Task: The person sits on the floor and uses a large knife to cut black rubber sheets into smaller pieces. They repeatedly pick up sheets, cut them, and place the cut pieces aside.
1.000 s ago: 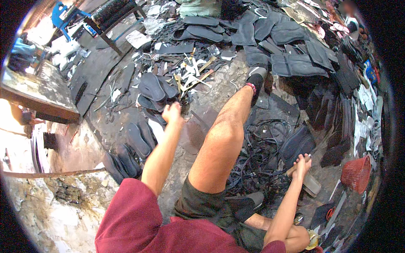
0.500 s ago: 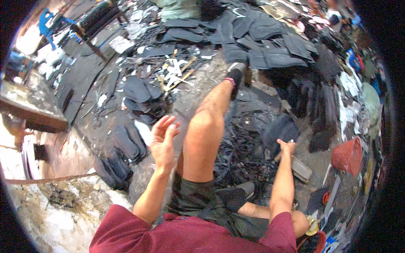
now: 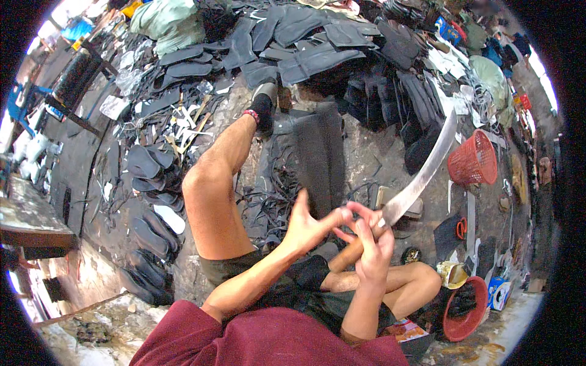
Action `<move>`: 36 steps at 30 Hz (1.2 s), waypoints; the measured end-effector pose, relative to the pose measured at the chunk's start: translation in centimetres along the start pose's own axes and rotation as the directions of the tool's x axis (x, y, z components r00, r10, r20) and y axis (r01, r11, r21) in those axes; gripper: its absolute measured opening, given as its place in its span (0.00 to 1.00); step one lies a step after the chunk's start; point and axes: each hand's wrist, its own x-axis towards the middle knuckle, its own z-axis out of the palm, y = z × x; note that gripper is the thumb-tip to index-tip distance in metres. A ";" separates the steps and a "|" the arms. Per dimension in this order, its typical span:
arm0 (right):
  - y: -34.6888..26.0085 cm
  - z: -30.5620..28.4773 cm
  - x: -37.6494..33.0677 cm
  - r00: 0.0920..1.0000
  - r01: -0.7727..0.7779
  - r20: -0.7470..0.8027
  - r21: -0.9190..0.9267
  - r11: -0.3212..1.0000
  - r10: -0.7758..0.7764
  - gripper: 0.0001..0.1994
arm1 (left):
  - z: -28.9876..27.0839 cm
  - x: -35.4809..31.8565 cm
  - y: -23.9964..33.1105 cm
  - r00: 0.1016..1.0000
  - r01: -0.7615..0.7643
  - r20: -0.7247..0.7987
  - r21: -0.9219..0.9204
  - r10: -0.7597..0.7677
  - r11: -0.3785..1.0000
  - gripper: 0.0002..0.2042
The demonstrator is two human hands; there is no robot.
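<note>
A long curved knife (image 3: 424,174) with a bright blade points up and to the right from my right hand (image 3: 373,244), whose fingers are closed round its handle. My left hand (image 3: 308,229) is just left of it, its fingertips close to the right hand's fingers. Between the thumb and fingers of my left hand is the near end of a long black sheet (image 3: 320,158), smeared by motion; part of the grip is hidden. Dark offcut strips (image 3: 268,204) lie tangled on the ground beyond my left hand.
Black sole-shaped pieces (image 3: 320,64) are heaped at the far side. Stacked soles (image 3: 146,165) lie at the left. A red basket (image 3: 473,158), orange-handled scissors (image 3: 461,229) and a red tub (image 3: 467,311) are at the right. My bent legs (image 3: 213,201) frame the work spot.
The knife now shows in my right hand, and the black sheet is at my left hand, which was empty before. Both hands have come together, and the view has swung to the right.
</note>
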 end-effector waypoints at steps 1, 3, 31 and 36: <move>0.1 -0.6 -1.1 1.000 0.018 -0.016 -0.105 0.994 -0.020 0.06 | -0.1 0.5 -0.3 0.985 0.121 -0.110 -0.111 -0.134 0.986 0.29; 2.0 -6.0 -2.0 0.991 0.130 0.045 -0.203 0.970 -0.123 0.04 | -1.5 1.3 -0.1 0.973 0.122 -0.127 -0.423 -0.192 0.898 0.21; 3.5 -6.9 -9.9 0.984 0.157 0.134 -0.390 0.907 -0.113 0.20 | -7.9 0.9 7.2 0.931 0.163 -0.227 -0.439 -0.284 0.884 0.26; 4.8 -13.4 -13.7 0.948 0.214 0.319 -0.585 0.782 -0.020 0.24 | -8.0 0.8 6.7 0.927 0.059 -0.285 -0.535 -0.245 0.843 0.24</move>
